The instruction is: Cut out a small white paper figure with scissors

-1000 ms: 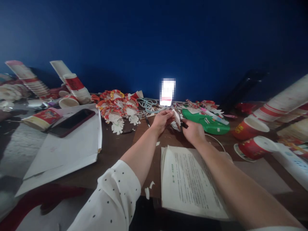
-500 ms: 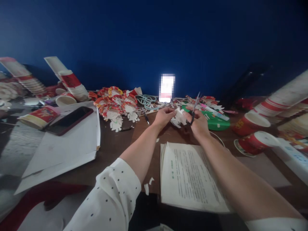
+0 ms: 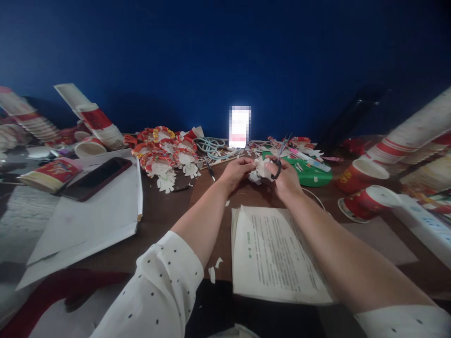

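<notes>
My left hand (image 3: 237,172) pinches a white paper cutout (image 3: 260,169) with notched edges, held above the brown table. My right hand (image 3: 286,180) is closed around the dark handles of a pair of scissors (image 3: 277,168), whose blades point up and away from the paper. The right fingertips also touch the cutout's right side. Below the hands lies an open printed book (image 3: 271,253). Close beyond them stands a lit phone (image 3: 240,126) with its screen blurred out.
Red-and-white cut paper-cup pieces (image 3: 165,150) are heaped at the back left, beside a pen (image 3: 210,170). A dark phone (image 3: 97,178) rests on white sheets (image 3: 105,220). A green piece (image 3: 313,176) and red paper cups (image 3: 369,202) are on the right. Stacked cups lean on both sides.
The whole view has shifted slightly, moving things a little left. My right hand has turned the scissors a bit, and the paper cutout sits at a different angle between my hands.
</notes>
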Demonstrator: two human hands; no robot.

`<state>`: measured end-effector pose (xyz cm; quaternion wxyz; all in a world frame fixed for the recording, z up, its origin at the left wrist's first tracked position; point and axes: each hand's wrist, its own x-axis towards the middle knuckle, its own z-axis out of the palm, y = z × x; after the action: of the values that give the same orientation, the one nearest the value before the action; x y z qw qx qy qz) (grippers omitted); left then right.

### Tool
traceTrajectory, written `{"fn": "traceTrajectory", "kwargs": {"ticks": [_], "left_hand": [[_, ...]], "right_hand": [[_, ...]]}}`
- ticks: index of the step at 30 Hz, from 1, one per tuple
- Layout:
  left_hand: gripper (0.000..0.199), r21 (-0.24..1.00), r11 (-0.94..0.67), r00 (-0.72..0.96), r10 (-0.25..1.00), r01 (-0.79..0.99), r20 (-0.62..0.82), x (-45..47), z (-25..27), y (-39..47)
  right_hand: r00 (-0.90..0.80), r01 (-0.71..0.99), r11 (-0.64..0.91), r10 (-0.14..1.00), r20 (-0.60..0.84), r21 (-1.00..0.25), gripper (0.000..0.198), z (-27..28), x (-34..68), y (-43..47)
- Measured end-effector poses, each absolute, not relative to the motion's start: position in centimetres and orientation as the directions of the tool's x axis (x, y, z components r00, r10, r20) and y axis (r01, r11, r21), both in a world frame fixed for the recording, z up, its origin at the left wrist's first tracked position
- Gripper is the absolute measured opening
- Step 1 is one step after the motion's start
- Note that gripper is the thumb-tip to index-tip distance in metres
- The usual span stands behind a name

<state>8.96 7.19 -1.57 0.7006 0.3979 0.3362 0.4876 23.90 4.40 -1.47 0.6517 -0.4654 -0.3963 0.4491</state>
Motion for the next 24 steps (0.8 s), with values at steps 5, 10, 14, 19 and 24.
{"fn": "traceTrajectory", "kwargs": {"ticks": [5,10,14,19,24], "left_hand": [[0.021,0.88,0.196,0.301,0.951,-0.432,-0.065,9.0,-1.76,7.19],[0.025,0.878,0.202,0.291,0.954,-0.435,-0.075,9.07,-1.51,7.01],[0.024,0.866,0.228,0.271,0.956,-0.444,-0.113,9.01,-0.99,6.76],[0.018,0.852,0.24,0.27,0.955,-0.466,-0.121,9.03,-1.02,6.88],[0.019,0.851,0.242,0.283,0.952,-0.466,-0.117,9.04,-1.44,7.24]], "right_hand": [[0.287,-0.208,0.147,0.954,0.083,-0.967,0.044,-1.38,23.85,4.34],[0.287,-0.185,0.187,0.949,0.129,-0.965,0.043,-1.57,23.75,4.24],[0.267,-0.198,0.178,0.956,0.122,-0.964,0.04,-1.69,23.58,4.15],[0.226,-0.249,0.153,0.969,0.096,-0.956,0.038,-1.65,23.48,4.24],[0.193,-0.31,0.06,0.981,-0.001,-0.949,0.041,-1.25,23.23,4.06]]}}
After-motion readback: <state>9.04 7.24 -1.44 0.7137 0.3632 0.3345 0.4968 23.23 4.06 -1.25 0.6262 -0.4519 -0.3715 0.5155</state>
